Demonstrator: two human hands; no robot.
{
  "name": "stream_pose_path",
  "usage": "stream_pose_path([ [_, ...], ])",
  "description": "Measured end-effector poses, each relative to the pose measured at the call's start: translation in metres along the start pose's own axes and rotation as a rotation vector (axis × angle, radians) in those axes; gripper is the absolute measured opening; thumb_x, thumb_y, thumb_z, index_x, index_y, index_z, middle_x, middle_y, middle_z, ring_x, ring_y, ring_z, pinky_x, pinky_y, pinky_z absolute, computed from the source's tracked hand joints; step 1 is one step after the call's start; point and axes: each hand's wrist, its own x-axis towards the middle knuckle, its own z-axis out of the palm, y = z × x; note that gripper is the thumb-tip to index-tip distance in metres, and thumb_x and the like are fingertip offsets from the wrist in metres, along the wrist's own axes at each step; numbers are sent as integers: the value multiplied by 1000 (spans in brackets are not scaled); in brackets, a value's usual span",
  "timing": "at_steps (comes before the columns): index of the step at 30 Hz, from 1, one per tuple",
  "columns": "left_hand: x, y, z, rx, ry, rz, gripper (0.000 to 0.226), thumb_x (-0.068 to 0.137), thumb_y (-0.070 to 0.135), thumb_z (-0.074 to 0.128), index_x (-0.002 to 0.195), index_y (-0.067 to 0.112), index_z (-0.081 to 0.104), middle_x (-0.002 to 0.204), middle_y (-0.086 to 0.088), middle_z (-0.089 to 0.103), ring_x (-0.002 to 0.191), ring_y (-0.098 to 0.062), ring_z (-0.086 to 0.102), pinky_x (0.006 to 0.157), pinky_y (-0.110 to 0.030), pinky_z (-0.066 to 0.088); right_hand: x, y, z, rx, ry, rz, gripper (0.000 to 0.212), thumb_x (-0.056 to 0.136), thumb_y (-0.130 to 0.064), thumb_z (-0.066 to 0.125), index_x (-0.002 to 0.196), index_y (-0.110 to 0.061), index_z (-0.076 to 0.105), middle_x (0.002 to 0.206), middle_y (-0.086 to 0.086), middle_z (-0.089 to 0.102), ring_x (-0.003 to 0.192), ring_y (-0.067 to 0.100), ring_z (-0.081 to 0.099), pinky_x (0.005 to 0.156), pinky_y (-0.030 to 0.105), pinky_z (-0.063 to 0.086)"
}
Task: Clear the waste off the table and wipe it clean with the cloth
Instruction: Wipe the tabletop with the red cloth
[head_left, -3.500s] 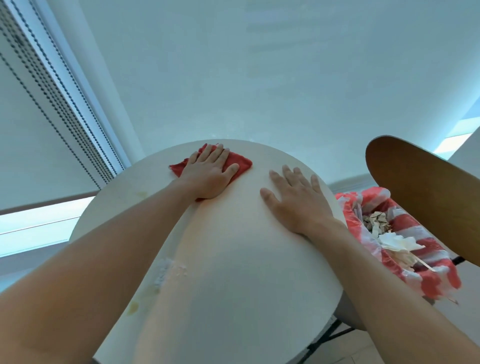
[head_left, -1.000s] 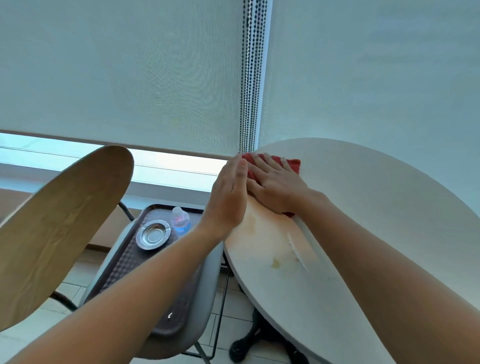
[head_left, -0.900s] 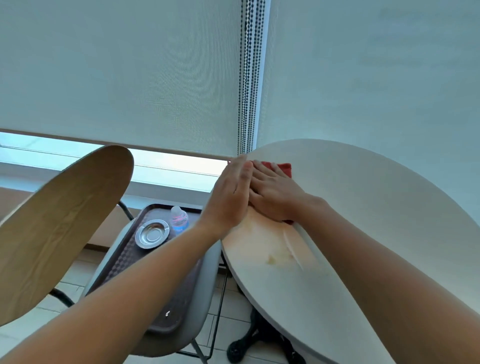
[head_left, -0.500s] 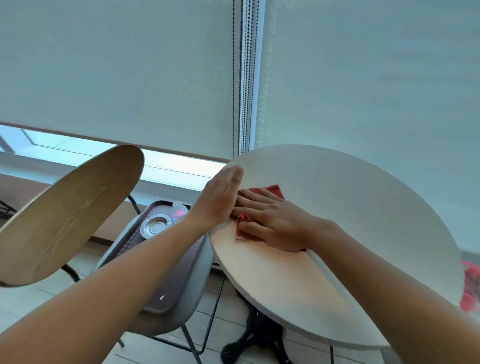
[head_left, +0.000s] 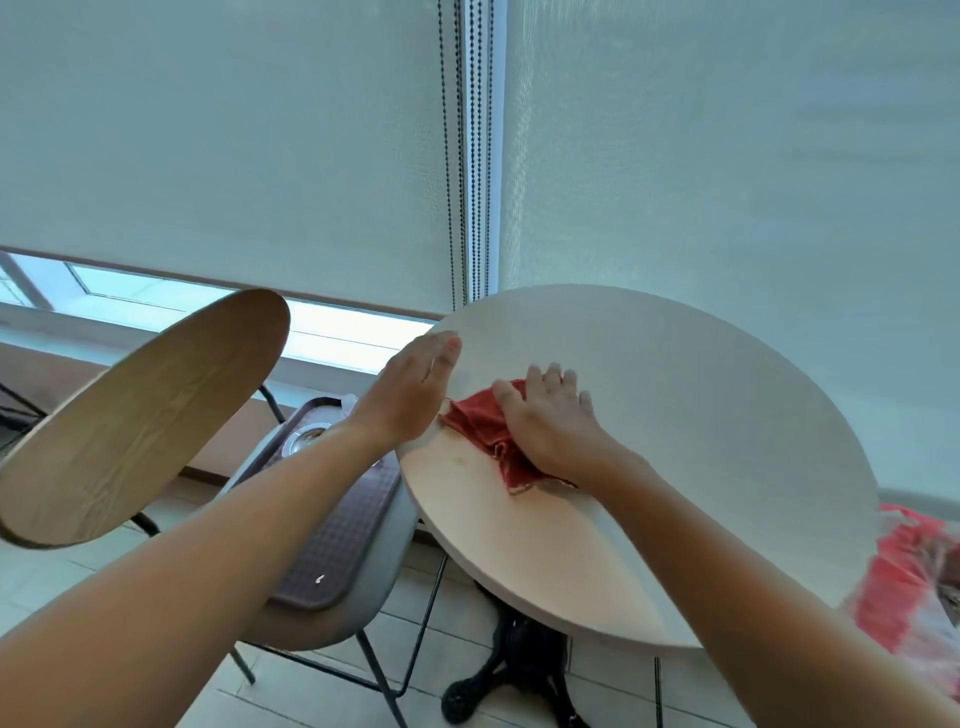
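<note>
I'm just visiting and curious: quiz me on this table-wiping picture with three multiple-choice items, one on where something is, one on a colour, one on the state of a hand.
1. Where does the brown tray lie?
A. on the round table
B. on the grey chair seat beside the table
C. on the floor

2. What colour is the cloth?
A. red
B. blue
C. white

3. How is the right hand placed?
A. raised in the air
B. gripping the table's leg
C. pressed flat on the cloth

Answers:
1. B: the tray rests on the grey chair seat left of the table.
2. A: the fabric under the hand is plainly red.
3. C: its fingers lie straight on the cloth, while the left hand is open at the table's edge.
</note>
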Motion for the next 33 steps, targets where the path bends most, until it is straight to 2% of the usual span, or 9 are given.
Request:
stream_pose_path([
  [3,11,-6,-4,-1,-9,32,48,108,41,27,132,12,57,133,-5,60,125,-17,50,99,-21,32,13,-15,16,-137,50,27,79,101,-60,11,160,-8,-2,167,14,-14,153,28,-19,122,49,-13],
  [5,23,-11,-7,-6,-19,44,47,108,42,27,126,14,60,126,-3,63,119,-18,54,101,-29,38,21,-22,21,-238,71,-55,81,100,-62,12,160,-9,-2,167,13,-13,153,27,-19,123,48,-12],
  [8,41,-21,-14,-12,-51,55,52,104,50,26,134,20,58,135,1,60,128,-16,52,109,-35,38,29,-32,24,-329,23,-230,81,100,-64,15,160,-13,-1,168,8,-11,154,20,-16,124,44,-9],
  [14,54,-26,-18,25,-131,139,48,106,42,35,145,17,49,149,1,50,138,-10,42,109,-19,25,16,-29,20,-503,-84,-579,74,102,-63,18,160,-24,-7,167,-3,-10,152,8,-16,124,34,-10],
  [21,46,-22,-1,69,-231,289,48,105,44,34,146,21,47,151,5,47,141,-9,36,116,-27,23,-31,-12,-2,-573,-217,-699,67,106,-56,22,158,-35,-14,166,-14,-16,149,0,-23,125,35,-9],
  [25,37,-17,9,105,-274,370,50,105,45,32,149,23,41,155,6,41,147,-8,26,122,-31,16,-60,-8,-18,-480,-278,-493,64,106,-55,24,156,-42,-12,163,-23,-18,144,-7,-28,122,31,-16],
  [27,34,-15,12,117,-266,405,50,105,44,32,150,22,39,156,5,39,148,-8,23,123,-33,14,-70,-16,-9,-321,-136,-227,68,104,-59,21,157,-36,-14,162,-18,-23,143,-6,-31,124,34,-14],
  [30,33,-16,17,136,-246,417,52,105,45,31,151,22,38,157,3,38,149,-10,22,123,-31,11,-70,-39,14,-70,118,239,82,99,-67,14,158,-20,-16,165,0,-24,149,12,-27,124,40,-12],
  [33,34,-19,20,162,-270,414,53,105,47,27,152,22,35,159,4,34,150,-9,18,123,-31,8,-56,-58,33,18,181,457,90,95,-72,6,157,-10,-15,164,12,-23,150,24,-28,122,49,-15],
])
